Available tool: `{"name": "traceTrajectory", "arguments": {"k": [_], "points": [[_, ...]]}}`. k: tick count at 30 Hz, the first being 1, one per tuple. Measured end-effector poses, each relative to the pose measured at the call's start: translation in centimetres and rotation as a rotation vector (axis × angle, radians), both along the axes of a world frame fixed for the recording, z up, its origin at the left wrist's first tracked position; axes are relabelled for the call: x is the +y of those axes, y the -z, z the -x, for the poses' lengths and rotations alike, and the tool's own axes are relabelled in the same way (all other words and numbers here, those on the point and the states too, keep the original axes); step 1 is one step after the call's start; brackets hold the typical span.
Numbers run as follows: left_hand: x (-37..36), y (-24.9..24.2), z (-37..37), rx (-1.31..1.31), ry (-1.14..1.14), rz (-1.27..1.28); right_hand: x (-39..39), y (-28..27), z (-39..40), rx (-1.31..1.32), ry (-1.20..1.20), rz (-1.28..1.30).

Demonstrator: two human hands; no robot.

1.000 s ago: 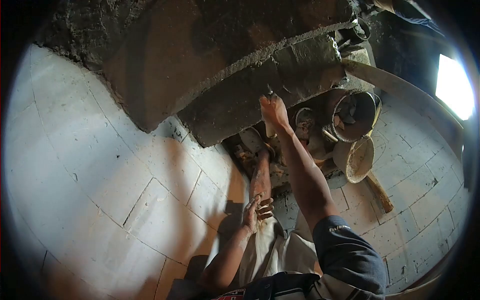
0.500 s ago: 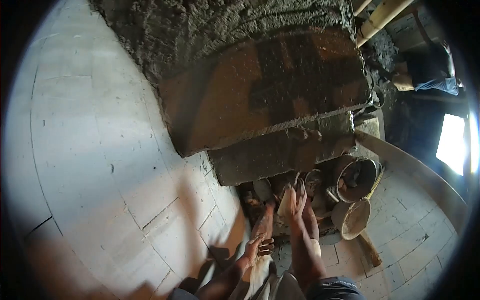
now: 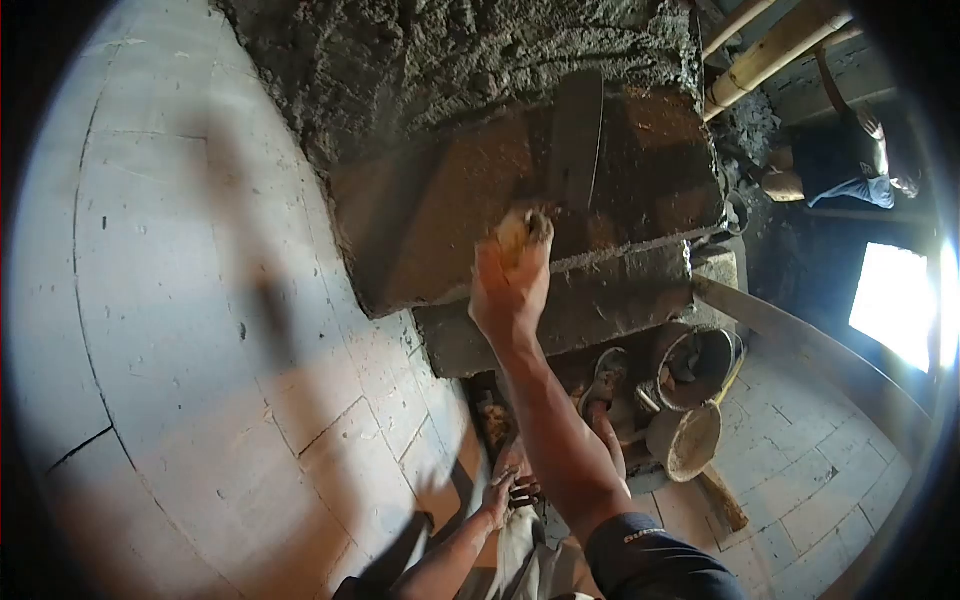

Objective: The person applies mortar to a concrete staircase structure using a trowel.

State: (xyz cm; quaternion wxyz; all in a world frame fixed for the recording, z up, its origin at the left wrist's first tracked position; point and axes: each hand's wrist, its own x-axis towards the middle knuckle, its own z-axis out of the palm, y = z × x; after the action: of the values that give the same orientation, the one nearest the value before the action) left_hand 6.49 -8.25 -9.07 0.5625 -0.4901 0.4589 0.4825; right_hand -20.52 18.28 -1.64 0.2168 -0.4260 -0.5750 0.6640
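My right hand [image 3: 510, 280] is closed round the handle of a trowel [image 3: 577, 135]. The trowel's long dark blade reaches forward over the smooth wet face of a step [image 3: 430, 220], close to its rough mortar edge; whether it touches the surface is hard to tell. Below that face is a second, darker ledge [image 3: 540, 320]. My left hand [image 3: 510, 492] rests low against my left leg, its mud-stained fingers apart and nothing held in them.
Rough wet mortar [image 3: 420, 60] covers the top. At right are a bucket [image 3: 725, 360], a round pan [image 3: 705, 440], a wooden handle [image 3: 725, 497], a curved board [image 3: 810, 345] and bamboo poles [image 3: 775, 62]. A pale block wall [image 3: 170, 300] stands left. Another person [image 3: 850, 150] is at upper right.
My right hand has risen from beside my feet to the step face, with the trowel now plainly visible in it. My left hand has stayed at my leg, its fingers looser.
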Motion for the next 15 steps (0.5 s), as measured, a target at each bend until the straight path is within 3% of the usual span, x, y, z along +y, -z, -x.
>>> {"name": "traceTrajectory", "arguments": {"k": [3, 5, 6, 8, 11, 12, 13, 14, 15], "points": [[-0.2, 0.5, 0.2, 0.022, -0.028, -0.085, -2.4, 5.5, -7.2, 0.149, -0.020, 0.048], [-0.7, 1.3, -0.1, 0.012, -0.065, -0.103, -2.7, 8.2, -14.1, -0.243, -0.207, -0.066], [-0.5, 1.0, -0.1, 0.018, -0.060, -0.095, -3.4, 11.2, -18.3, -0.278, -0.187, -0.045], [-0.1, 0.9, 0.1, 0.009, -0.039, -0.082, -4.4, 15.6, -24.0, -0.388, -0.650, -0.299], [0.2, 1.0, -0.1, -0.015, -0.033, -0.090, -4.3, 18.6, -24.9, -0.514, -0.501, -0.205], [0.2, 1.1, -0.4, -0.004, -0.021, -0.102, -4.3, 23.0, -25.7, -0.507, -0.455, -0.033], [0.2, 1.2, -0.8, 0.008, -0.009, -0.113, -2.4, 22.3, -23.9, -0.533, -0.393, 0.005], [0.3, 1.3, -1.0, 0.005, 0.002, -0.098, -2.0, 26.6, -24.8, -0.505, -0.601, -0.627], [0.3, 1.4, -1.2, 0.004, 0.007, -0.101, -0.6, 27.9, -24.7, -0.441, -0.532, -0.922]]}}
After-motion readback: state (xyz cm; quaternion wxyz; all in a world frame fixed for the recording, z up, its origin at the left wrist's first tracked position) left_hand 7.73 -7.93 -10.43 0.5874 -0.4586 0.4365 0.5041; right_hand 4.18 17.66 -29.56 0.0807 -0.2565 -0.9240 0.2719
